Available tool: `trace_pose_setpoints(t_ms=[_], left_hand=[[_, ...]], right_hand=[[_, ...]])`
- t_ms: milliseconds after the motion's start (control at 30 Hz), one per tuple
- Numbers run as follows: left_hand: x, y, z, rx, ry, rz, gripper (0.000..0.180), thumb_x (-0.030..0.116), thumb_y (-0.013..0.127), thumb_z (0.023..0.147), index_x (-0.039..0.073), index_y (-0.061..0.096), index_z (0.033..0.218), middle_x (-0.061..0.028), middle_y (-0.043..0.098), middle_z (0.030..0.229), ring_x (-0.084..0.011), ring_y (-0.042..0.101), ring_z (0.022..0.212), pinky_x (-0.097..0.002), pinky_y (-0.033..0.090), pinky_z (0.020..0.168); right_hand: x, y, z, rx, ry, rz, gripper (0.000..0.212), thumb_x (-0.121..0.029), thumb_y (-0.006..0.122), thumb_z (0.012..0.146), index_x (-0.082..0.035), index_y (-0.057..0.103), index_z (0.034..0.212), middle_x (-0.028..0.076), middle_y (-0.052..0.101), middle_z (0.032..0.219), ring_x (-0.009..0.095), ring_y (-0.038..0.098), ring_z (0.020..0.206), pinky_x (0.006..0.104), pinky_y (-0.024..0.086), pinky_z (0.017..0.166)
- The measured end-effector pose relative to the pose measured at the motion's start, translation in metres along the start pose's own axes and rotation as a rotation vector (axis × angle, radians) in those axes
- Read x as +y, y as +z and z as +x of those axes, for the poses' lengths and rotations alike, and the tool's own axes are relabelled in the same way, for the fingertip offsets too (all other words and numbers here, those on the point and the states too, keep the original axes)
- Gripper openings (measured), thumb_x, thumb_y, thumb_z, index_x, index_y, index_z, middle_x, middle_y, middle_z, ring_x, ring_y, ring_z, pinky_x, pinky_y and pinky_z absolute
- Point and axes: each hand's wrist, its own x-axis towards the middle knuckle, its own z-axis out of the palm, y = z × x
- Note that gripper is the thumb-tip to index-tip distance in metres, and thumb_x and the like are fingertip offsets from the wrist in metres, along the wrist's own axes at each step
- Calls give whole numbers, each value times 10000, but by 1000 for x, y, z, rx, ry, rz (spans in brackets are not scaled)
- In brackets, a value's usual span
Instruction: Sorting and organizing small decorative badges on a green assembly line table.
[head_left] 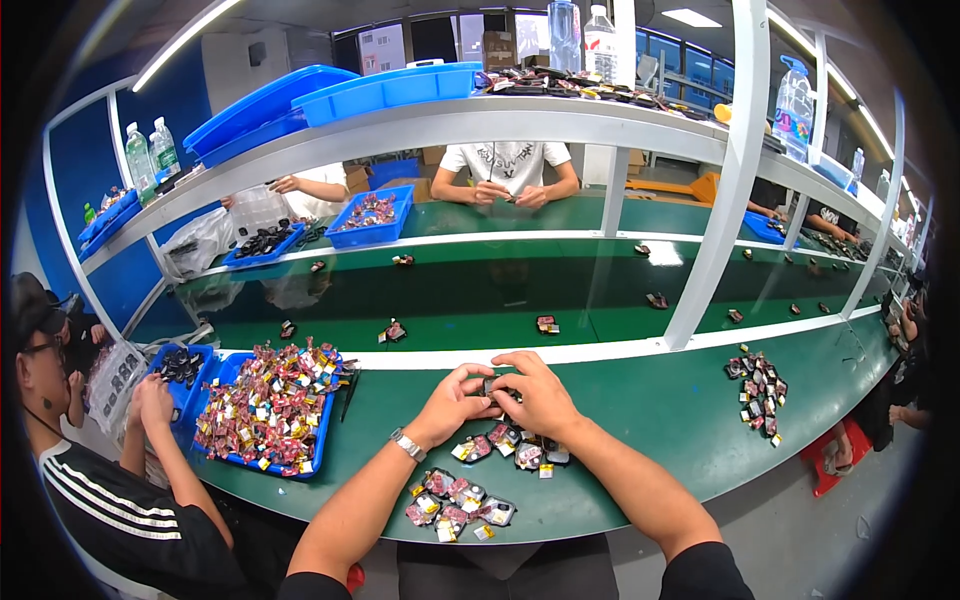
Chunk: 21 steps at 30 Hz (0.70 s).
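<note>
Over the green table, my left hand (pixel 450 406) and my right hand (pixel 541 401) meet with fingers pinched round a small dark piece (pixel 489 388). Its exact kind is mostly hidden by the fingers. Just below the hands lie several small black-cased parts (pixel 503 438) with red circuit boards and white-and-yellow tags. A second group of the same parts (pixel 455 505) rests nearer the table's front edge. To the left, a blue tray (pixel 323 440) is heaped with similar red boards (pixel 268 400). A metal-banded watch (pixel 407 445) is on my left wrist.
Beyond a white rail (pixel 420 357) runs a dark conveyor belt (pixel 470 300) carrying spaced-out parts. Another cluster of parts (pixel 762 395) lies right. A white post (pixel 715 190) holds a shelf overhead. At left, a co-worker's hands (pixel 153 402) are beside a tray of black pieces (pixel 181 366).
</note>
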Motion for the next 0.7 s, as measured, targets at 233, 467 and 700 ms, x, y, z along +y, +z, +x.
trace_pose_setpoints(t_ms=[233,467,700], left_hand=[[-1,0,0,20,-50,0,353,45,527,955,45,436,1296,-102,543,1235,-194,567,1149,-375,525,966],[-4,-2,1,16,-44,-47,304,108,511,981,57,452,1275,-77,577,1199,-175,585,1110,-373,521,964],[-4,-4,1,22,-35,-55,297,117,497,987,55,448,1274,-81,587,1189,-173,589,1102,-373,515,965]], right_hand=[[2,0,-2,-19,49,64,83,-95,687,765,-55,698,837,100,600,1189,290,525,1153,384,445,973],[-2,3,-4,49,84,64,75,-93,678,757,-50,686,817,92,606,1171,289,526,1141,390,447,968],[-5,14,-7,89,79,46,91,-76,672,761,-50,688,847,94,608,1157,292,541,1112,385,459,947]])
